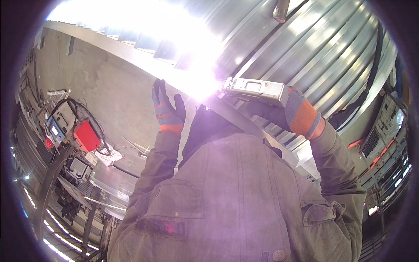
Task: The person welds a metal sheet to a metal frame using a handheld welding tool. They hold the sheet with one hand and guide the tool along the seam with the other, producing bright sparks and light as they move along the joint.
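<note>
Wrapped round a light-grey handheld welding gun (257,89), my gloved right hand (299,113) keeps its nose pointing left. Intense white light flares at the nose, where the gun meets the edge of a ribbed silver metal panel (301,61); the glare hides the exact contact point. My left hand (168,111), in a blue-grey and orange glove, is raised beside the panel's long pale edge bar (126,54). Its fingers are stretched out with the thumb apart, and nothing shows in it. Whether its fingertips touch the bar I cannot tell.
On the left stand a red box (86,135) and a blue-grey unit with a small screen (56,130), with dark cables around them. A metal tube end (281,12) juts in above the panel. A dark hose (374,70) runs down the right side.
</note>
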### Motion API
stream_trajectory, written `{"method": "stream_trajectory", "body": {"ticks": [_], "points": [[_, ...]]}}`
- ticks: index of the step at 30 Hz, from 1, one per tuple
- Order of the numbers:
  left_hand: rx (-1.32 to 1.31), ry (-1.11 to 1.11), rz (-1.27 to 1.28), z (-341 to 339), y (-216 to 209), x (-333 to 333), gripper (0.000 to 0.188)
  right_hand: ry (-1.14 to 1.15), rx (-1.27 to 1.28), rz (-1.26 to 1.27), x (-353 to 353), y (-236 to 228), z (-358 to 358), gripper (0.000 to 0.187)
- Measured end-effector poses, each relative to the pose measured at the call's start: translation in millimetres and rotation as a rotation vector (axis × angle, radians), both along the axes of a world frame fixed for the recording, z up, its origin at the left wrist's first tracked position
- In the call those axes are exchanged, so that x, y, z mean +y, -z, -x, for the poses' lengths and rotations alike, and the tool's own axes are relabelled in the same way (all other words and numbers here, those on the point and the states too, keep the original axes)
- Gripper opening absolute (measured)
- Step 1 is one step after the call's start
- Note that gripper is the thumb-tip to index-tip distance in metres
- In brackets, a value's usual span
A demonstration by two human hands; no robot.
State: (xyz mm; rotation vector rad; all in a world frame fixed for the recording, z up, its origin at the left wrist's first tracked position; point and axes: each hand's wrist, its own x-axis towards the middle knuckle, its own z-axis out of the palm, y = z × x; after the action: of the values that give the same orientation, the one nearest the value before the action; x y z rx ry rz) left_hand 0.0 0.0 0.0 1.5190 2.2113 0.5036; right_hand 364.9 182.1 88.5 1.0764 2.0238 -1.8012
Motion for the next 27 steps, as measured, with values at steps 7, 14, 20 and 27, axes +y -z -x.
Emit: {"method": "stream_trajectory", "body": {"ticks": [7,14,20,27], "points": [[-0.064,-0.035,0.022,-3,3,3,0.073,0.143,0.082,0.084,0,-3,0,0.047],[-0.106,-0.039,0.024,-2,3,2,0.072,0.202,0.118,0.108,-6,1,-4,0.044],[0.002,0.006,-0.013,-3,6,2,0.075,0.243,0.271,0.182,-10,7,-16,0.047],[-0.081,-0.029,0.023,-2,7,0,0.071,0.174,0.095,0.155,-9,5,-17,0.043]]}}
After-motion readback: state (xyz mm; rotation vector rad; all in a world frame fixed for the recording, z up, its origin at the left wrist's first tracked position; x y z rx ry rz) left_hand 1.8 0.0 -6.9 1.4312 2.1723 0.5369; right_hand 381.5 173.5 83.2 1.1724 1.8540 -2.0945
